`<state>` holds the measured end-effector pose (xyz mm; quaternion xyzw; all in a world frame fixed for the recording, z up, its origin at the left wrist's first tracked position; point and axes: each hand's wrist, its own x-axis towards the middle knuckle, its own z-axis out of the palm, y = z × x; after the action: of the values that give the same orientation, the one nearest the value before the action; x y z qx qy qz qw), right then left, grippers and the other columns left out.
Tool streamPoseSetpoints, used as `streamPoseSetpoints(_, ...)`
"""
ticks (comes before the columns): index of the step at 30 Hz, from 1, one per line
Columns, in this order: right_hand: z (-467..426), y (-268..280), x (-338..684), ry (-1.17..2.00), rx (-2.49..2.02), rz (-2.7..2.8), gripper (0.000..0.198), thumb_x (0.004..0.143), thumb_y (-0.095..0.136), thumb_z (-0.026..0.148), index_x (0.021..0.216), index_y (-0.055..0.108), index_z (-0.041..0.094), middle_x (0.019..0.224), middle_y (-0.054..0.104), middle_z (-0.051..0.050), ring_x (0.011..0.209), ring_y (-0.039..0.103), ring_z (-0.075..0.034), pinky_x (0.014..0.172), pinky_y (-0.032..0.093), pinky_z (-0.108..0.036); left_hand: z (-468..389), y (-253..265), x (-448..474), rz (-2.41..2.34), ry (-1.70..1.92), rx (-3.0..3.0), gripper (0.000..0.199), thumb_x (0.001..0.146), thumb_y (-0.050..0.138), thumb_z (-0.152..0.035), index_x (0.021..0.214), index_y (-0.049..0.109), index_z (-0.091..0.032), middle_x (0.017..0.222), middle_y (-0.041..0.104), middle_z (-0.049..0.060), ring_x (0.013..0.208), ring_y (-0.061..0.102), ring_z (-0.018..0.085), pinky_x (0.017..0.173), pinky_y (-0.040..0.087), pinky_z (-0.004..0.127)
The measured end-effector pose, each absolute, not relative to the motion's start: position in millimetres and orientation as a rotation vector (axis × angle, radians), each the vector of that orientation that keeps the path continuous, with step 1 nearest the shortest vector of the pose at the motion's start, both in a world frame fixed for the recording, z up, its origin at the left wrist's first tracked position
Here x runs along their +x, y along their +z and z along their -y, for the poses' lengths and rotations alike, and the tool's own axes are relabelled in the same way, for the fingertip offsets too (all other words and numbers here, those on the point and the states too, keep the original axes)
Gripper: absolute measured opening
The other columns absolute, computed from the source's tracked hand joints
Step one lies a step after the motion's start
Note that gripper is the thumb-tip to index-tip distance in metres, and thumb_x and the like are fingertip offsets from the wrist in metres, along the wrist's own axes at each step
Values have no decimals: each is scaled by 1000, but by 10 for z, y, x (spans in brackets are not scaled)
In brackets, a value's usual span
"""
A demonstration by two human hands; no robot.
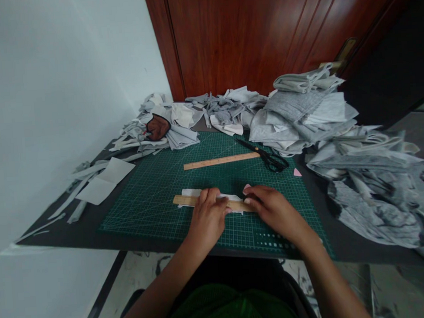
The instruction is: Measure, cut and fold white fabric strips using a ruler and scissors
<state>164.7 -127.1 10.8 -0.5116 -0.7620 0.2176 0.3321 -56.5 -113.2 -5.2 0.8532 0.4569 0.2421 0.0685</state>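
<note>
A wooden ruler [180,200] lies across a white strip of fabric [190,192] on the green cutting mat [135,203]. My left hand [209,212] presses down on the middle of the ruler, its fingers bunched together. At the ruler's right end, my right hand [273,205] is closed in a pinch on a small pink piece that looks like tailor's chalk [246,187]. The right hand's fingers hide that end of the ruler and part of the chalk.
Beyond the hands lie a second wooden ruler [219,161] and black scissors [272,160]. A pink chalk triangle [297,172] sits at the mat's right edge. Grey fabric heaps [299,114] line the back and right. Pale sheets [106,181] lie at left, near the wall.
</note>
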Motion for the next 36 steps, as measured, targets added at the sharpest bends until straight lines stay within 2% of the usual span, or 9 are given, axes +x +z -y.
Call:
streamPoseSetpoints(4, 1276, 106, 1480, 574, -1243, 1871, 23, 106, 51, 24, 113, 73, 25, 115, 80, -7, 108, 74, -25, 97, 53, -39, 1094, -55, -579, -1330, 702, 2514, 15, 92, 73, -13, 105, 76, -18, 101, 63, 6, 101, 56, 25, 91, 53, 42)
streamPoseSetpoints(9, 1227, -16, 1420, 710, -1215, 1829, 25, 104, 50, 22, 116, 73, 23, 117, 78, -9, 109, 73, -24, 97, 54, -37, 1092, -76, -575, -1312, 735, 2479, 16, 92, 71, -9, 105, 76, -17, 104, 62, 6, 102, 55, 24, 92, 51, 41)
streamPoseSetpoints(14, 1160, -76, 1497, 777, -1216, 1770, 26, 103, 48, 21, 114, 72, 21, 99, 78, -7, 92, 74, -22, 87, 57, -35, 1072, -100, -572, -1270, 778, 2466, 15, 98, 64, -14, 107, 75, -17, 103, 63, 6, 101, 55, 24, 91, 50, 40)
streamPoseSetpoints(20, 1145, -110, 1489, 763, -1235, 1721, 25, 105, 48, 26, 111, 72, 21, 95, 79, -6, 90, 75, -22, 87, 57, -36, 1058, -74, -552, -1328, 705, 2489, 16, 99, 63, -14, 105, 76, -18, 98, 64, 6, 99, 54, 25, 89, 47, 40)
streamPoseSetpoints(26, 1150, -109, 1471, 656, -1264, 1720, 19, 102, 57, 27, 109, 73, 24, 116, 80, -9, 109, 74, -26, 98, 54, -40, 1050, -88, -544, -1372, 608, 2525, 30, 100, 61, -15, 126, 71, -25, 107, 62, 7, 104, 52, 26, 90, 43, 42)
streamPoseSetpoints(31, 1144, -95, 1472, 681, -1268, 1695, 21, 104, 51, 27, 109, 71, 22, 103, 79, -8, 92, 74, -23, 87, 55, -37, 1062, -86, -545, -1385, 495, 2603, 41, 100, 54, -11, 137, 65, -27, 112, 59, 8, 107, 49, 27, 90, 42, 44)
streamPoseSetpoints(36, 1158, -29, 1482, 600, -1358, 1656, 15, 101, 55, 28, 96, 67, 22, 93, 76, -6, 85, 70, -23, 79, 51, -35, 1064, -65, -548, -1379, 440, 2608, 45, 100, 51, -9, 140, 63, -28, 112, 58, 8, 107, 48, 27, 91, 40, 45)
